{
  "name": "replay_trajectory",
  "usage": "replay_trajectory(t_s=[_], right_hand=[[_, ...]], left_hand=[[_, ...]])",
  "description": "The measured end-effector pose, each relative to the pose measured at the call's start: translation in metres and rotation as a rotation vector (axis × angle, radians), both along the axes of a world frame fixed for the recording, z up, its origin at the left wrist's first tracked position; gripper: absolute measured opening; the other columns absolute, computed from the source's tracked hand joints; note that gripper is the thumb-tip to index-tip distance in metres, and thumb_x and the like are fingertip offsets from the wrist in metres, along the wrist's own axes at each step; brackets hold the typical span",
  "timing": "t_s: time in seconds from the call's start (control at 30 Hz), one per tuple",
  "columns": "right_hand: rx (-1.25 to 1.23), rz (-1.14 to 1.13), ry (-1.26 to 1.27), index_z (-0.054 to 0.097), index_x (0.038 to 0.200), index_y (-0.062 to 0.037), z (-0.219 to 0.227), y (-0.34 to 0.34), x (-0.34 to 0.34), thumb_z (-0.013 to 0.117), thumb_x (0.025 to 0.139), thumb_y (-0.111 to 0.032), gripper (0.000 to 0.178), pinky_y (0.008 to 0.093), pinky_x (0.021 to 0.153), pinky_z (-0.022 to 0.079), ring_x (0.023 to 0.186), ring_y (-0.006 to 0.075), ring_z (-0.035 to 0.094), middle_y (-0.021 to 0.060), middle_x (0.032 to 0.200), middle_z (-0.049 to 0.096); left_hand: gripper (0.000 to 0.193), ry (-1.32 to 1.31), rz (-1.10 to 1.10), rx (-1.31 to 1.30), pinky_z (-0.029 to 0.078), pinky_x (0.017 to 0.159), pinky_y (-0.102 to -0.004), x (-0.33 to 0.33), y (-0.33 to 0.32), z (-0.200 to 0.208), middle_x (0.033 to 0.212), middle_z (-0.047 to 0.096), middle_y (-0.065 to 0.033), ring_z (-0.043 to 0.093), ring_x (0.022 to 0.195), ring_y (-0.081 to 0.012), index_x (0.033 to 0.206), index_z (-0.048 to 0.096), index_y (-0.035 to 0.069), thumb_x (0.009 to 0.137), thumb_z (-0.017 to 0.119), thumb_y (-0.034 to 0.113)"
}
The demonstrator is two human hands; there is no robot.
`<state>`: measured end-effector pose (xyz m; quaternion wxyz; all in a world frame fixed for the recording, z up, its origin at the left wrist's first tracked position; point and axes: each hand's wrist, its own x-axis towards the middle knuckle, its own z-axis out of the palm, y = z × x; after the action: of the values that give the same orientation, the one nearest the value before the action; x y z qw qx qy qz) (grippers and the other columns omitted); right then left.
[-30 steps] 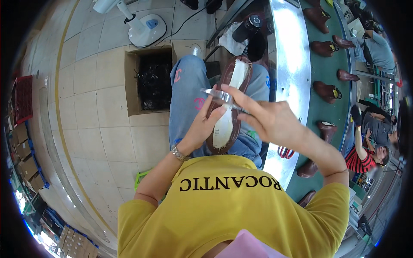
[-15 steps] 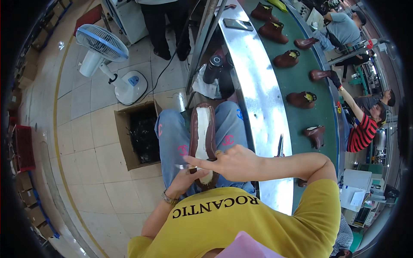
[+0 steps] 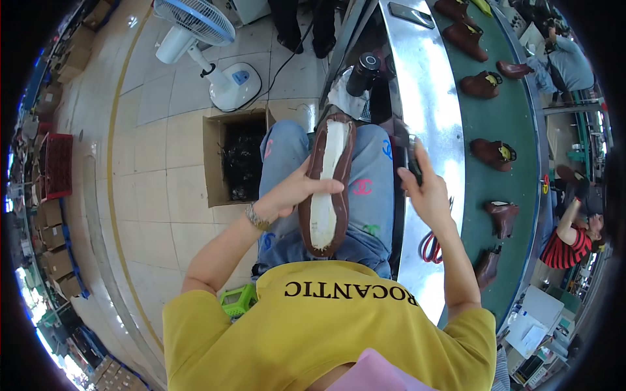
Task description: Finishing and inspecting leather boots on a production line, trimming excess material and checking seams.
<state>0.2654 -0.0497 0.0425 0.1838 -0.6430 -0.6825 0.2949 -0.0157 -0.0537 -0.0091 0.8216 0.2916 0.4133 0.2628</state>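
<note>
Along the wearer's lap lies a brown shoe, sole up and pointing away from the body, a whitish strip running down its middle. From the shoe's left side the left hand grips it, thumb across the strip, the other fingers partly hidden. Right of the shoe and apart from it, the right hand is closed around a dark-handled tool, whose upper end is too blurred to make out. Farther right of the shoe runs a shiny metal tabletop, carrying red looped handles level with the shoe's near end and a phone well beyond its far end. Past that, brown footwear sits on a green belt. Just beyond the shoe's far end, slightly right, is a black flask. Left of the shoe stands an open carton with dark contents, a fan behind it; a green plastic item is left of the shoe's near end.
</note>
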Motion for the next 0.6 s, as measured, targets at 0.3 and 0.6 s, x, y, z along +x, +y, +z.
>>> replay_trajectory(t_s=[0.3,0.6], right_hand=[[0.015,-0.269,-0.51,0.047,0.143,-0.0347,-0.11,-0.029,0.134,0.066,0.09,-0.033,0.057,0.0438,0.073,0.048,0.081,0.0341,0.06,0.02,0.09,0.058],[0.349,-0.309,0.149,0.055,0.136,-0.012,-0.035,-0.016,0.112,0.065,0.092,-0.024,0.047,0.04,0.099,0.044,0.118,0.0342,0.055,0.0241,0.126,0.056]], left_hand=[[0.13,0.087,-0.058,0.79,0.038,0.108,-0.0396,0.055,0.041,0.025,0.146,0.04,-0.018,0.044,0.133,-0.0254,0.157,-0.005,0.021,0.066,0.087,0.007],[0.133,-0.076,-0.263,1.021,0.039,0.109,-0.0389,0.149,0.105,0.015,0.146,0.041,-0.0141,0.044,0.134,-0.024,0.157,-0.004,0.021,0.062,0.088,0.002]])
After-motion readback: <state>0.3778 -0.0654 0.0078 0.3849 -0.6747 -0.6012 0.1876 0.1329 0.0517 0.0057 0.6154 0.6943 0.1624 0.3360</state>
